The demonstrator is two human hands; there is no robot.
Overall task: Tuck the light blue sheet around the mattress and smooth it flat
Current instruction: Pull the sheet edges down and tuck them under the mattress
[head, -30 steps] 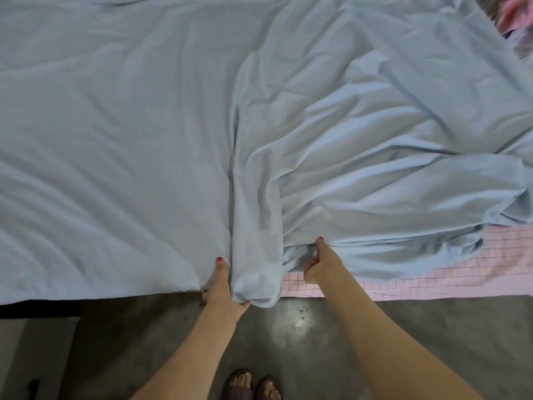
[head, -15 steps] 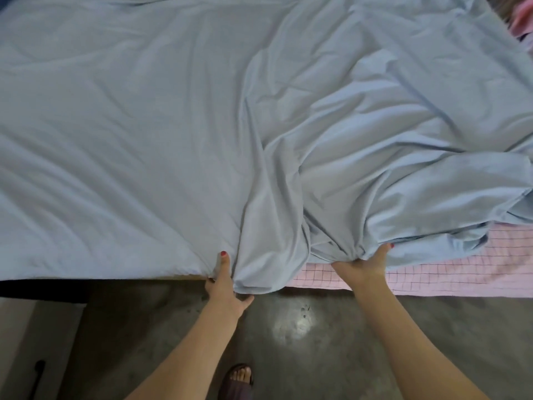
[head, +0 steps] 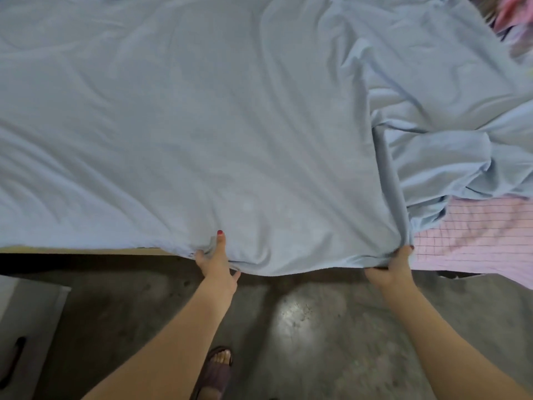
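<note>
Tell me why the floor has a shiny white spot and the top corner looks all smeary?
Head view: the white spot is light glaring off the smooth grey floor; the pink things in the top right corner are smeared by motion blur; the wide lens bends the bed edge, while the blue sheet and both hands look fairly sharp.

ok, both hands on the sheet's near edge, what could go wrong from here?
1. The bunched folds on the right of the light blue sheet sit beyond the right hand; pulling only at the edge may leave them creased.
2. The pink checked cover is still bare past that hand, so the sheet may end up short there.
3. The left hand pinches just a small bit of edge, which could slip under tension.
</note>
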